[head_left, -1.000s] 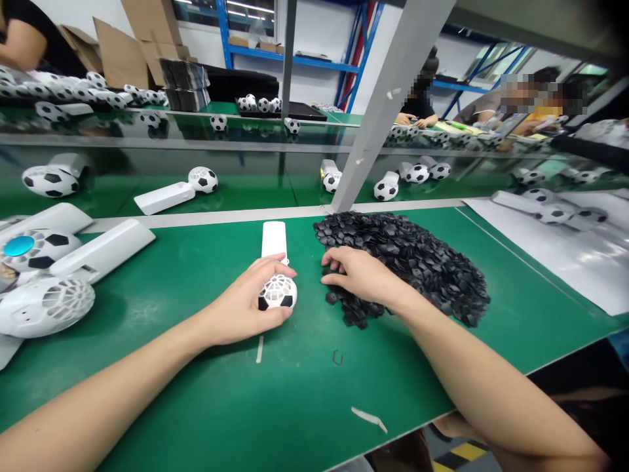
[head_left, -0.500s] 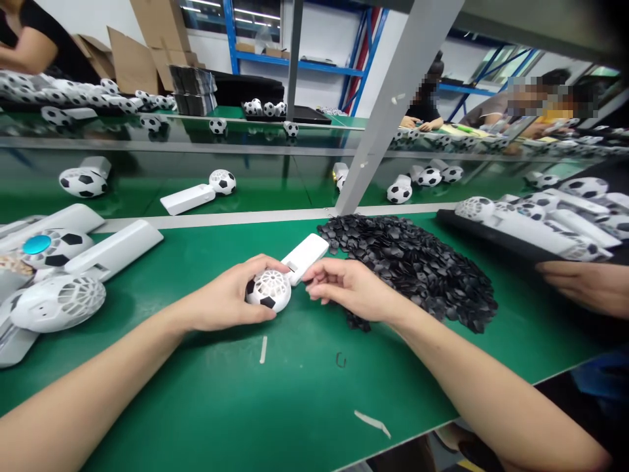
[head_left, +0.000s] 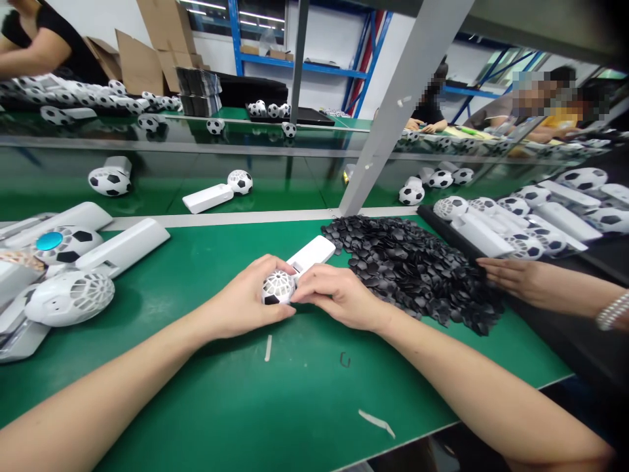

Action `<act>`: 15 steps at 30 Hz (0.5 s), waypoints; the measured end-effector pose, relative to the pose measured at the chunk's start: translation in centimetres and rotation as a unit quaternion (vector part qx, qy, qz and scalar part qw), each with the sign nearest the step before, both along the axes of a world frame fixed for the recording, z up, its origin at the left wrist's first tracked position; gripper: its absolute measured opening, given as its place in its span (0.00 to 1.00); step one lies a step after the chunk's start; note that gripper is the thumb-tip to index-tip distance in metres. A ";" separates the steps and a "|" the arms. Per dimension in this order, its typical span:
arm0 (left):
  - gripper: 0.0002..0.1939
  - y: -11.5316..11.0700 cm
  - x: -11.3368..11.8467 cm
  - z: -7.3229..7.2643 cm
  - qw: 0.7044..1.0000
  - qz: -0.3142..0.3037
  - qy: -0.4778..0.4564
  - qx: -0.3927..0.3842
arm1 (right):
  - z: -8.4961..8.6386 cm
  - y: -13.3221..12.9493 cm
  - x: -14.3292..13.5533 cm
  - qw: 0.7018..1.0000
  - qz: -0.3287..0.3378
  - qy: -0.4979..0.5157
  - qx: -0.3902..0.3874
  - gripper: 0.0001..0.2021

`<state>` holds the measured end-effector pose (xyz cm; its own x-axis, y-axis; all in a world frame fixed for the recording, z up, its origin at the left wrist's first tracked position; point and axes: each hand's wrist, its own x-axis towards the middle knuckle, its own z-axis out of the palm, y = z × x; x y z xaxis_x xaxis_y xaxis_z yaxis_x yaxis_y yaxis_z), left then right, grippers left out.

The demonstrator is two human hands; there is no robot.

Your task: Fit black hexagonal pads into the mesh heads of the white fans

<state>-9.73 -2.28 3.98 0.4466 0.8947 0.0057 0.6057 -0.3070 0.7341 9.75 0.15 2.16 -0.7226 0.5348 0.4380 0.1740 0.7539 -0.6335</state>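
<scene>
My left hand [head_left: 248,295] is closed round the head of a white handheld fan [head_left: 278,283], patterned like a football with black patches and an open grille. Its white handle [head_left: 314,252] points away to the upper right and lies over the green table. My right hand [head_left: 339,295] has its fingertips pinched together against the right side of the ball head. Whatever lies between those fingertips is hidden. Just beyond the right hand spreads a heap of small black plastic patches [head_left: 417,275].
More football fans [head_left: 73,298] are piled at left. A co-worker's hand [head_left: 531,278] with a bracelet touches a black tray [head_left: 437,226] of fans at right. A grey post [head_left: 383,118] rises behind the heap. Fans [head_left: 240,183] lie along the green conveyor [head_left: 285,187].
My right hand has moved left, its fingertips now against the fan head. The co-worker's tray and hand have come further in from the right. Several fans on the conveyor have shifted right.
</scene>
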 end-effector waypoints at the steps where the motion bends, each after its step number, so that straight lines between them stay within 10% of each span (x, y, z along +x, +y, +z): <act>1: 0.20 0.0 0.1 -0.1 1.000 0.001 -0.002 0.006 | 0.0 0.0 -0.1 1.000 0.004 0.004 0.002 0.07; 15: 0.12 0.0 0.5 -0.4 0.998 -0.002 -0.013 0.061 | 1.9 0.1 -0.2 0.994 -0.002 -0.102 0.029 0.06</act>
